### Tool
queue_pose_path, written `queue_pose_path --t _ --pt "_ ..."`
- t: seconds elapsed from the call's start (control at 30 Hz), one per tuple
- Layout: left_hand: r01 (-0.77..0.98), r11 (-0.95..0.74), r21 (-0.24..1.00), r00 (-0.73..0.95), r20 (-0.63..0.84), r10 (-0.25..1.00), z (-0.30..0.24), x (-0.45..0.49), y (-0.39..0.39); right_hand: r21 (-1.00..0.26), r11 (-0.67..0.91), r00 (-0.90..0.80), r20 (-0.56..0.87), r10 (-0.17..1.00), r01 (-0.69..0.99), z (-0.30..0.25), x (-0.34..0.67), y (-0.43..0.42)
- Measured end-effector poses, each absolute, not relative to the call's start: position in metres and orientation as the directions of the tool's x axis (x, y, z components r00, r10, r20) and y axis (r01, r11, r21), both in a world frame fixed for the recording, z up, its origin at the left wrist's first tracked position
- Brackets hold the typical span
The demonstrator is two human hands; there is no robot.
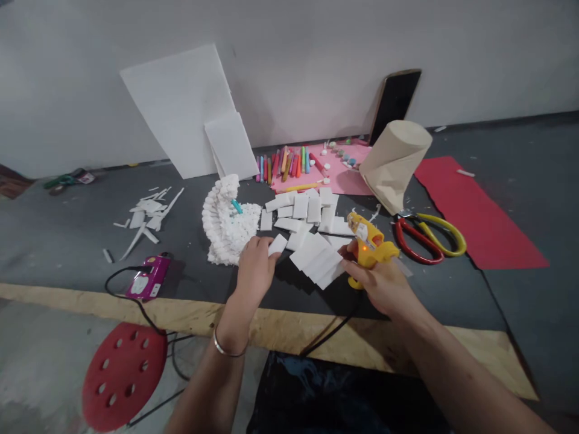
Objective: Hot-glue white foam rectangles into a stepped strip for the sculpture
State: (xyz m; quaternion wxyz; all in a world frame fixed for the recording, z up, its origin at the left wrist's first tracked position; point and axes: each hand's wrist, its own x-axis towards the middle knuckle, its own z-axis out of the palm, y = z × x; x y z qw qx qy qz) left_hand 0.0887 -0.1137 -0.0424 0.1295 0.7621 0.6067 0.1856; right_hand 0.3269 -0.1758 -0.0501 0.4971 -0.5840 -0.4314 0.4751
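My left hand [254,265] is closed on a small white foam piece [277,244], held between thumb and fingers. My right hand [377,280] pinches the right edge of a fan of overlapping white foam pieces [316,259]. Just behind that hand is a yellow glue gun [367,232] with a lit orange light; the hand covers part of it. Beyond both hands lies a loose pile of cut white foam pieces [301,208]. To the left of my left hand is a curved, ridged white foam form [219,223] with a small teal object [236,207] on it.
Red-and-yellow-handled scissors [427,238] and a tan cone-like form [393,160] are at right, by red paper [479,211]. Crayons [289,164], a leaning phone [394,99] and white boards [181,108] stand behind. Foam scraps [147,214] and a purple box [150,278] lie left.
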Motion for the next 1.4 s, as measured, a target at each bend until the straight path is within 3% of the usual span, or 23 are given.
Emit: queue_pose_path --t 0.07,0.17,0.23,0.3,0.43,0.7,1.4 --pt "0.775 -0.176 0.607 0.12 0.132 0.984 -0.039 0.087 -0.111 -0.99 -0.139 0.176 -0.131 0.976 0.033 -0.049 0.327 -0.176" --pt "0.447 -0.011 0.894 0.011 0.007 1.0 -0.029 0.086 -0.109 -0.99 -0.134 0.172 -0.123 0.977 0.048 -0.049 0.328 -0.175" --pt "0.206 0.105 0.973 0.013 -0.109 0.994 -0.021 0.089 -0.112 -0.991 -0.121 0.156 -0.111 0.982 0.056 -0.048 0.328 -0.174" --pt "0.062 0.15 0.987 0.016 -0.151 0.988 -0.014 0.095 -0.116 -0.99 -0.116 0.127 -0.105 0.986 0.081 -0.047 0.329 -0.174" --pt "-0.017 0.145 0.989 0.015 -0.144 0.989 -0.005 0.109 -0.125 -0.988 -0.086 0.104 -0.073 0.992 0.131 -0.044 0.33 -0.174" --pt "-0.022 0.211 0.977 0.061 -0.209 0.976 -0.005 0.12 -0.128 -0.987 -0.137 0.06 -0.132 0.989 0.08 -0.041 0.329 -0.174" --pt "-0.012 0.231 0.973 0.067 -0.23 0.971 -0.009 0.122 -0.125 -0.995 -0.082 0.027 -0.081 0.996 0.062 -0.039 0.329 -0.173"
